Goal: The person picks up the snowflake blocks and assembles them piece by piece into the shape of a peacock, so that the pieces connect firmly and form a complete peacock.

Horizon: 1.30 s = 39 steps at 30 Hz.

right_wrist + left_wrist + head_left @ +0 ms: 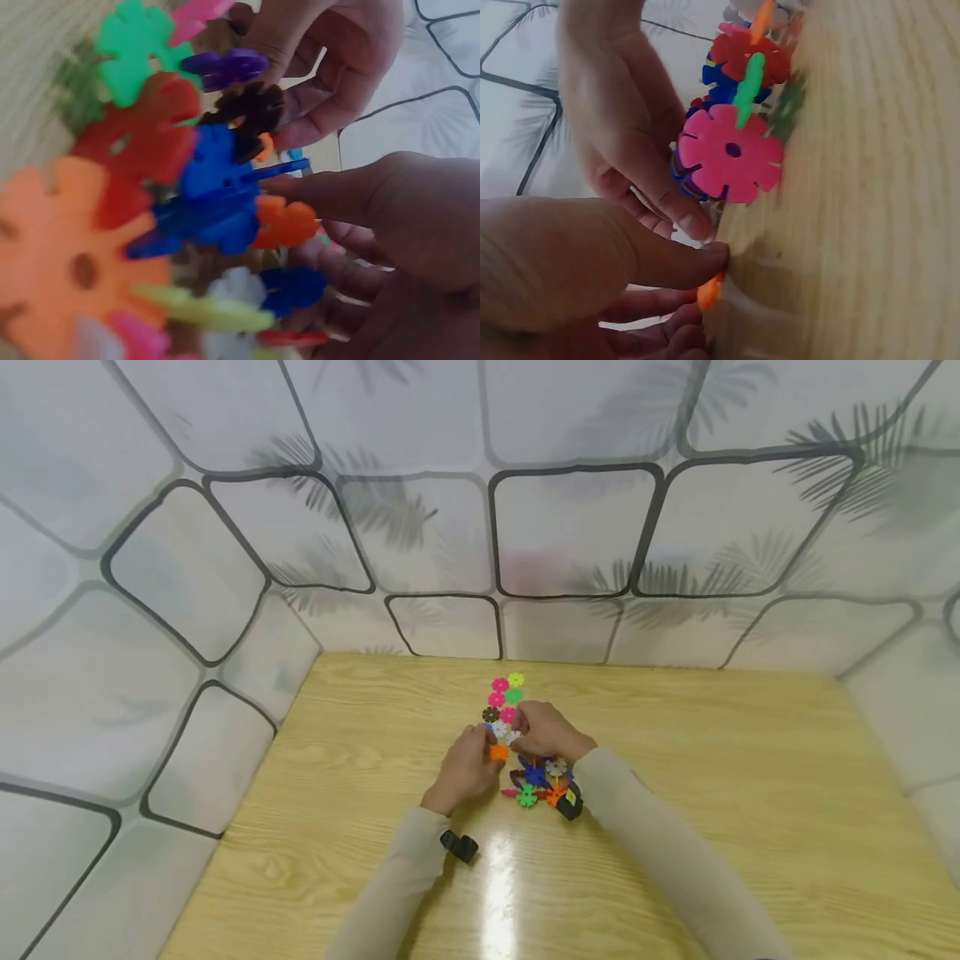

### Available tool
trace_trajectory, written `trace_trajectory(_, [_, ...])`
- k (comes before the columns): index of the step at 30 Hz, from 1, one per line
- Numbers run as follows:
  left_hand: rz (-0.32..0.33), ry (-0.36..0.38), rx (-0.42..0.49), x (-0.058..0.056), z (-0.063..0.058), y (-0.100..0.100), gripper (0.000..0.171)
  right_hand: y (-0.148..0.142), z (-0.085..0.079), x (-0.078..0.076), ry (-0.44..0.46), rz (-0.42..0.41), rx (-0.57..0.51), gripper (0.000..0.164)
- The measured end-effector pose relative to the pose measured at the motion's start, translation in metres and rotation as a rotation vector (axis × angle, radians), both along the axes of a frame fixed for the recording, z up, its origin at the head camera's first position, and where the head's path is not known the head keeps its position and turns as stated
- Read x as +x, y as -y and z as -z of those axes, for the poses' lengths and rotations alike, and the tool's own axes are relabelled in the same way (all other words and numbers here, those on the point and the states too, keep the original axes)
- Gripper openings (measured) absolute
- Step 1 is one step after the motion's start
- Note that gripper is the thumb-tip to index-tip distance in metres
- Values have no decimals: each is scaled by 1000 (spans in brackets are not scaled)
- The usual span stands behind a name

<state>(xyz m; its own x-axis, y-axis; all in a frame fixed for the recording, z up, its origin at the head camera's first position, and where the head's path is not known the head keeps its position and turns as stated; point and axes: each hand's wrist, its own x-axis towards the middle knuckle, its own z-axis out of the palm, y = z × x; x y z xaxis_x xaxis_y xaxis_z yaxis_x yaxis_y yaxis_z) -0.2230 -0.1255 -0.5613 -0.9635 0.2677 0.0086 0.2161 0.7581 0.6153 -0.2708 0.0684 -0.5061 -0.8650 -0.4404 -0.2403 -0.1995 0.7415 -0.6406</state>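
worktop (675,827) lies bare on all sides of the multicoloured snowflake-disc cluster (536,777), which sits well inside its edges. left hand (467,768) pinches an orange disc (498,752); right hand (551,732) grips the disc chain (504,702).

The counter (675,827) is pale yellow wood with darker brown grain lines and a white glare patch near its front edge. The walls (570,527) behind and beside it are off-white, marked with rounded dark grey outlines and faint grey palm-leaf prints. The row of snowflake discs (504,706) runs pink, lime yellow, green, brown and white. The orange disc (498,752) sits at the left hand's fingers (480,743). The pile of discs (542,781) mixes blue, red, green, orange, purple and white. A large pink disc (730,154) with a small dark centre hole fills the left wrist view. Both sleeves (660,843) are light beige, each with a black wrist strap (459,845).
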Motion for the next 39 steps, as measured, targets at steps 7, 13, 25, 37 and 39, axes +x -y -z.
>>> trace_trajectory(7, [54, 178, 34, -2, -36, 2, 22, -9, 2, 7, -77, 24, -193, 14])
trace_trajectory(13, [-54, 231, 336, 6, -36, 12, 14, -21, -6, 18, -152, -13, -309, 14])
trace_trajectory(25, [-246, 373, 802, 16, -30, -3, 25, -32, -15, 31, -286, -39, -351, 7])
trace_trajectory(37, [-291, 394, 965, 21, -34, -12, 21, -34, -16, 35, -359, -137, -390, 6])
trace_trajectory(39, [-307, 382, 979, 22, -36, -14, 22, -33, -17, 35, -378, -154, -395, 6])
